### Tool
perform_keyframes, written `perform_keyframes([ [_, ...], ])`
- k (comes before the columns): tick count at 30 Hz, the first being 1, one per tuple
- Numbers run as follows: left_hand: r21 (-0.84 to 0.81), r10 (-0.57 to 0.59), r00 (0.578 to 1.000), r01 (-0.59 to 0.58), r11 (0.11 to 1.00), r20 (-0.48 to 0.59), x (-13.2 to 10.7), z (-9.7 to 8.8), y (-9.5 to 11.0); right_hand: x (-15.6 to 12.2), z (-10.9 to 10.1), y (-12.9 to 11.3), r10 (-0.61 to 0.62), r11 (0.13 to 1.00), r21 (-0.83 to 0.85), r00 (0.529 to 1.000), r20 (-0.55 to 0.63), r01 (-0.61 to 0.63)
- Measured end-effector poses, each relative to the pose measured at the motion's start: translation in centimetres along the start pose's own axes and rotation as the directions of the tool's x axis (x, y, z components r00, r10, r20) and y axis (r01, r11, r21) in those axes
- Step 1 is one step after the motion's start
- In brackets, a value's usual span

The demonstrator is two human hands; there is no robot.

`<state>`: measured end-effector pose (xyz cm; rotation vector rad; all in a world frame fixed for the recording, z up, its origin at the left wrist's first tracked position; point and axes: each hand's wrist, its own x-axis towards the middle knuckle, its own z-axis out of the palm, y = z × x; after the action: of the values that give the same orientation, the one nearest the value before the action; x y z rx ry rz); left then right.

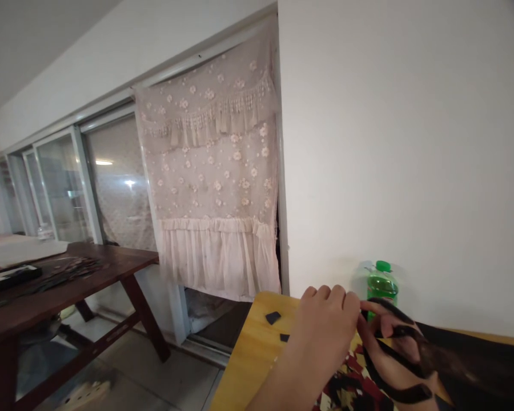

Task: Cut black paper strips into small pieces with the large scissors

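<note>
My left hand [330, 311] is closed, knuckles up, above the yellow wooden table [244, 348]. Its fingertips face away from me, so what they pinch is hidden. Close against it on the right, my right hand [388, 342] is bent, with thumb and fingers meeting near the left fingertips. A black looped thing [400, 388] with curved, band-like parts winds around the right hand's fingers; its exact kind does not show. Below both hands lies a pile of red, black and beige scraps [351, 385]. Small black pieces [273, 317] rest left of my left hand.
A green-capped bottle of green liquid [382, 283] stands by the wall behind my hands. Black sheet material [475, 359] covers the table's right side. To the left, a dark wooden table [124, 265] carries dark strips. A lace curtain [214, 171] hangs over the window.
</note>
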<state>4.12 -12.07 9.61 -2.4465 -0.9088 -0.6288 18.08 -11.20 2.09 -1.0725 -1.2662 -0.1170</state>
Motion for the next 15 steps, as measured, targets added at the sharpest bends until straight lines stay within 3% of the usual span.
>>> perform_keyframes([
  [3, -0.02, -0.027, 0.999, 0.028, 0.999, 0.039, 0.2, 0.1, 0.1, 0.2, 0.3, 0.0, -0.108, 0.993, -0.055, 0.994, -0.03, 0.107],
  [6, -0.069, -0.041, 0.995, 0.047, 0.996, 0.092, 0.4, 0.2, 0.0, 0.5, 0.3, -0.4, -0.138, 0.99, 0.002, 0.988, -0.066, 0.138],
  [11, -0.137, -0.069, 0.987, 0.09, 0.986, 0.148, 0.7, 2.1, -1.0, 0.8, 0.6, -1.3, -0.035, 0.982, 0.184, 0.998, -0.059, 0.045],
  [15, -0.125, -0.049, 0.995, 0.059, 0.99, 0.086, 0.6, 2.7, -1.9, 0.7, 1.0, -2.2, 0.018, 0.946, 0.326, 0.999, -0.044, -0.003],
])
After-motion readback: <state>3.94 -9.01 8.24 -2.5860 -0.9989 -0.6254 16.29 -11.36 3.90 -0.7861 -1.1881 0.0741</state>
